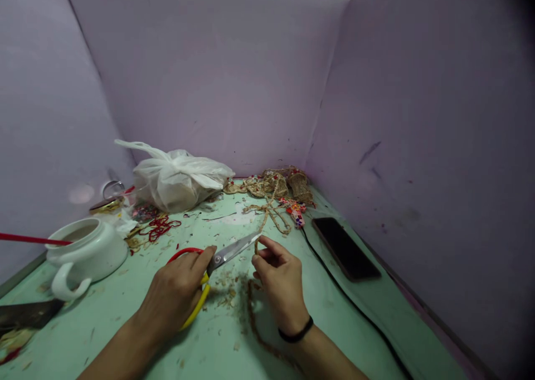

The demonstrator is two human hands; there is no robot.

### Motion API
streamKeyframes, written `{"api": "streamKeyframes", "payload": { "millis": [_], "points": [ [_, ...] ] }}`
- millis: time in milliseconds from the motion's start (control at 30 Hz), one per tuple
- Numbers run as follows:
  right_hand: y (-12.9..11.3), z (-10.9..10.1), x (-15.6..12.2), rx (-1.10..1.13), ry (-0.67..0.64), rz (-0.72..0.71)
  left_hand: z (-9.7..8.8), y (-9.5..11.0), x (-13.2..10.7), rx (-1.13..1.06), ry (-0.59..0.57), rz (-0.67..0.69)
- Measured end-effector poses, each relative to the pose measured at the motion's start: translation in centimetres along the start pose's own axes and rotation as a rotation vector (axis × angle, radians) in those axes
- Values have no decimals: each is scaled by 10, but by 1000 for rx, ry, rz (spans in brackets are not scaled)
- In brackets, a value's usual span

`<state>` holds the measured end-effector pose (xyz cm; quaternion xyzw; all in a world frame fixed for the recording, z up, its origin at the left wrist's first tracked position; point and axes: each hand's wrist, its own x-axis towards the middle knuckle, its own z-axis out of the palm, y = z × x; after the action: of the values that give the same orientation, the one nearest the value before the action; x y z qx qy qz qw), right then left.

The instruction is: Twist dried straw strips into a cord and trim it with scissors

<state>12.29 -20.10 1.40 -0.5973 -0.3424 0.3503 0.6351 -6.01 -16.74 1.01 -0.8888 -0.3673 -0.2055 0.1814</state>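
My left hand (pixel 178 284) is closed around the scissors (pixel 228 254), which have one red and one yellow handle loop. Their blades point to the right, and the tips meet a brown twisted straw cord (pixel 256 247). Between thumb and fingers, my right hand (pixel 281 274) pinches that cord just beside the tips. One stretch of the cord runs away toward the back, and another hangs down and trails along the table to the front. A dark band circles my right wrist.
On the left stand a white ceramic pot (pixel 94 252), a tied plastic bag (pixel 179 179) and red thread (pixel 161 228). Woven straw pieces (pixel 298 186) lie at the back. A phone (pixel 345 249) and a black cable (pixel 355 302) lie right. Purple walls (pixel 217 79) enclose the green table (pixel 204 352).
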Motion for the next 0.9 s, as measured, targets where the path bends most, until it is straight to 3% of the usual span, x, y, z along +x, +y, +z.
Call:
{"api": "streamKeyframes", "payload": {
  "millis": [167, 633, 900],
  "points": [
    [-1, 2, -1, 65, -26, 36, 3, 7, 3, 37, 0, -52],
    [-2, 2, 0, 106, 16, 95, 4, 6, -2, 173, 80, 8],
    [-4, 2, 0, 89, 22, 112, 3, 5, -3, 109, 18, -56]
  ]
}}
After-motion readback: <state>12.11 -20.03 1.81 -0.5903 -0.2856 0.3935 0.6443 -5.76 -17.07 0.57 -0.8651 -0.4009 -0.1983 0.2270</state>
